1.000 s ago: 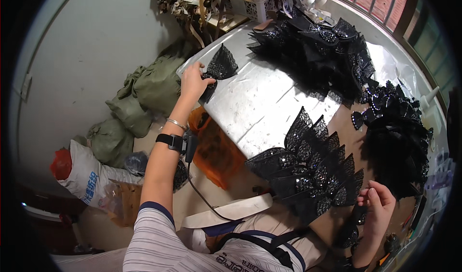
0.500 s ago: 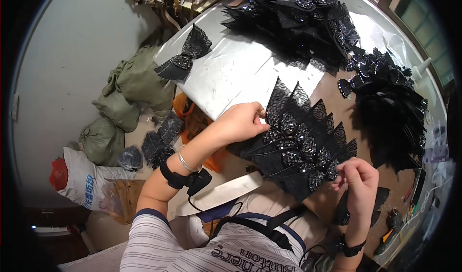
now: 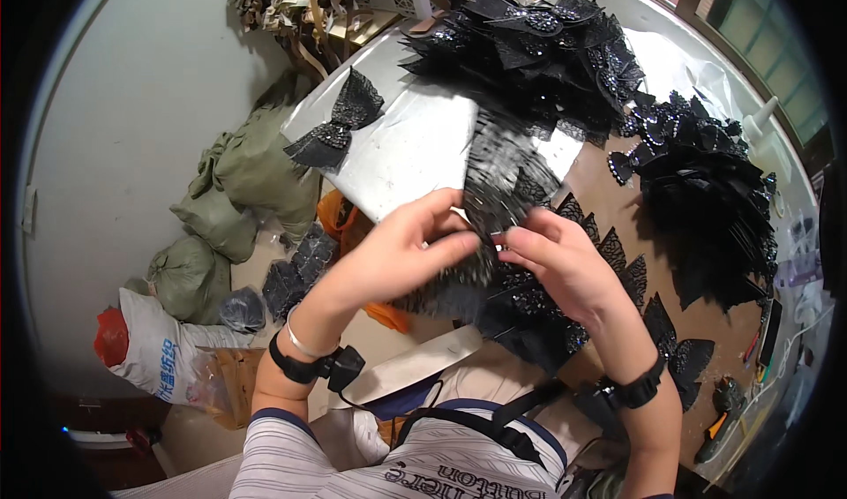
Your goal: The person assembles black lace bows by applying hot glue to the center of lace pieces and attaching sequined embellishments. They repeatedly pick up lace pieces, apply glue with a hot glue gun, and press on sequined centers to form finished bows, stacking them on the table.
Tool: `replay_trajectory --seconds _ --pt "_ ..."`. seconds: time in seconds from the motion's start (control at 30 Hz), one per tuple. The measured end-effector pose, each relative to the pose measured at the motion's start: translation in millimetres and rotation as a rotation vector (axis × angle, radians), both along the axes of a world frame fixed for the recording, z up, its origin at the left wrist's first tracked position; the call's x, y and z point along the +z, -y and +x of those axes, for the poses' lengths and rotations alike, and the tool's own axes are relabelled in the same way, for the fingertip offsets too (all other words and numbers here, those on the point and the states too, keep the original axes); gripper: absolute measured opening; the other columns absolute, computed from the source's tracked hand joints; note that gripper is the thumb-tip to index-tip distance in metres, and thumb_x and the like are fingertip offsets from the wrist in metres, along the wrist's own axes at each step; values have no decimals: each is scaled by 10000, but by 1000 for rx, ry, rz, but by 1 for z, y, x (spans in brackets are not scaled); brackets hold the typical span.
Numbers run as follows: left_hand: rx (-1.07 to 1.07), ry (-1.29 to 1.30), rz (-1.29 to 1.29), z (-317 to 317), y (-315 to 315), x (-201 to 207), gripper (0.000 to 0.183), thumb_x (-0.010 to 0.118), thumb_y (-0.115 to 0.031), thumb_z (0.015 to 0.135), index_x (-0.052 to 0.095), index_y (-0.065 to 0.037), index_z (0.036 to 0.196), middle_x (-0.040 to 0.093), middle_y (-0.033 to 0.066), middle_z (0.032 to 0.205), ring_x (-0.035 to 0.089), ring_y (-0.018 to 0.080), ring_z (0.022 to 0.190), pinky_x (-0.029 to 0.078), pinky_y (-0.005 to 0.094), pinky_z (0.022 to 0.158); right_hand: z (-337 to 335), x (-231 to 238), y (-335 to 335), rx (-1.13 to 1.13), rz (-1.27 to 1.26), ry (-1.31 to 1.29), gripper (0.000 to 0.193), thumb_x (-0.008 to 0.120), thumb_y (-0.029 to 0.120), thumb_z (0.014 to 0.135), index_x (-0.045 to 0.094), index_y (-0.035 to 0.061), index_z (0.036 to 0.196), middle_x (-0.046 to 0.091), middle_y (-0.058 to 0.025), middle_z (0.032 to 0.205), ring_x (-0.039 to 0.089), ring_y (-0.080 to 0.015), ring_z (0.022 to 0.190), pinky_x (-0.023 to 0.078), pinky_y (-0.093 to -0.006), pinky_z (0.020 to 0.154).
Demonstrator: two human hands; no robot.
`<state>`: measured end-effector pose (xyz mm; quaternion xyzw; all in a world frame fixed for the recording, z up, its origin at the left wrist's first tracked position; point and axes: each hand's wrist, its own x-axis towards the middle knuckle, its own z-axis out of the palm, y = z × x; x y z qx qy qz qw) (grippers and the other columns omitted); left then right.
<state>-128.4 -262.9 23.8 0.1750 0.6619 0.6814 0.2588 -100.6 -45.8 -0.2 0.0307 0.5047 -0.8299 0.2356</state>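
Note:
A black lace bow (image 3: 505,168), smeared by motion, is raised above the work surface between my two hands. My left hand (image 3: 415,250) closes on it near its middle from the left. From the right, the fingers and thumb of my right hand (image 3: 565,265) pinch the same bow near its centre. Beneath them lies a row of overlapping black bows (image 3: 534,327) with beaded centres, partly hidden by my hands. Another black bow (image 3: 678,358) rests beside my right wrist. A single bow (image 3: 335,128) lies apart at the silver surface's left edge.
A large heap of black bows (image 3: 538,53) covers the far side; another dark stack (image 3: 706,217) stands at the right. Orange-handled pliers (image 3: 716,424) lie near the right edge. Green sacks (image 3: 265,168) and a white sack (image 3: 154,345) stand on the left. Ribbons (image 3: 291,9) hang far left.
My left hand has lifted a bow off the row and turned it. My right hand has moved up and left from the row's near end to the same bow.

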Motion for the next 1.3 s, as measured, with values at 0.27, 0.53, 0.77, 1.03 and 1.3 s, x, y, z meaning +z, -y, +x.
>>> replay_trajectory --seconds 0.27,0.53,0.77,1.03,1.3 --pt "9 -29 -256 32 -11 6 446 728 -28 886 479 -33 1256 657 7 939 559 32 868 455 199 765 28 13 13 -395 89 -213 157 754 -28 803 729 -4 956 729 -48 899 663 -110 779 530 -252 730" --pt "13 -68 -25 38 -18 -19 175 764 -52 831 607 4 882 619 -31 831 525 26 823 464 233 717 47 7 17 -478 681 -723 266 738 -23 766 730 -15 1032 696 -91 871 649 -154 759 502 -262 709" --pt "-84 161 -44 37 -12 -13 160 764 -88 850 667 23 913 662 -12 806 563 30 778 475 220 706 54 1 14 -462 543 -526 248 750 -38 774 730 -18 1020 699 -71 904 635 -145 771 490 -269 687" --pt "-103 217 -139 34 -8 -8 168 757 -72 870 682 31 979 708 21 884 627 50 831 503 211 752 47 21 1 -312 35 52 150 728 40 877 705 -14 1015 724 -66 926 679 -125 803 556 -261 746" --pt "-128 140 -124 34 -11 -16 175 754 -67 861 673 24 987 697 29 928 615 63 889 490 228 799 49 12 5 -308 222 -99 148 769 -24 799 697 -7 926 714 -57 847 661 -111 725 544 -253 677"
